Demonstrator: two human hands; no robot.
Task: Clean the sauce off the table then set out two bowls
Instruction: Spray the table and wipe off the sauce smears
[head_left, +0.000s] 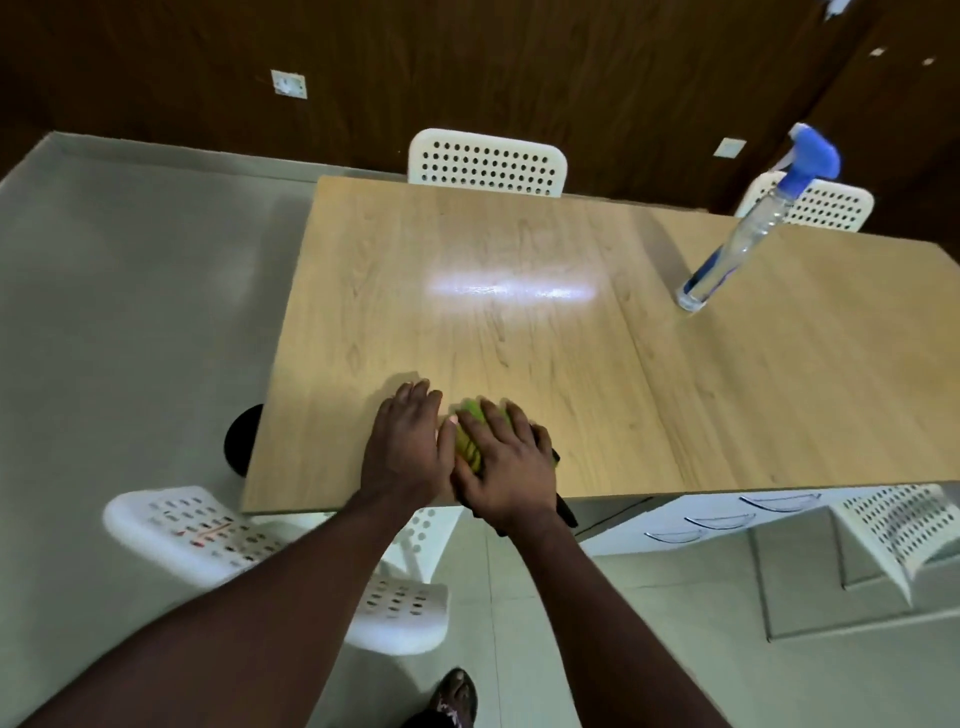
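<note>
Wiping seems under way, with no sauce showing on the tabletop (519, 322) and no bowls set out yet, as the right hand (506, 467) presses a green cloth (470, 441) near the near edge with straight, slightly spread fingers, the left hand (405, 447) flat beside it.

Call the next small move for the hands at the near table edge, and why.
Probably draw the cloth toward the near edge in a short stroke. The right hand presses it flat, the left hand lies flat on the table beside it, and no sauce shows on the bare wood, so any left is likely under the cloth.
</note>
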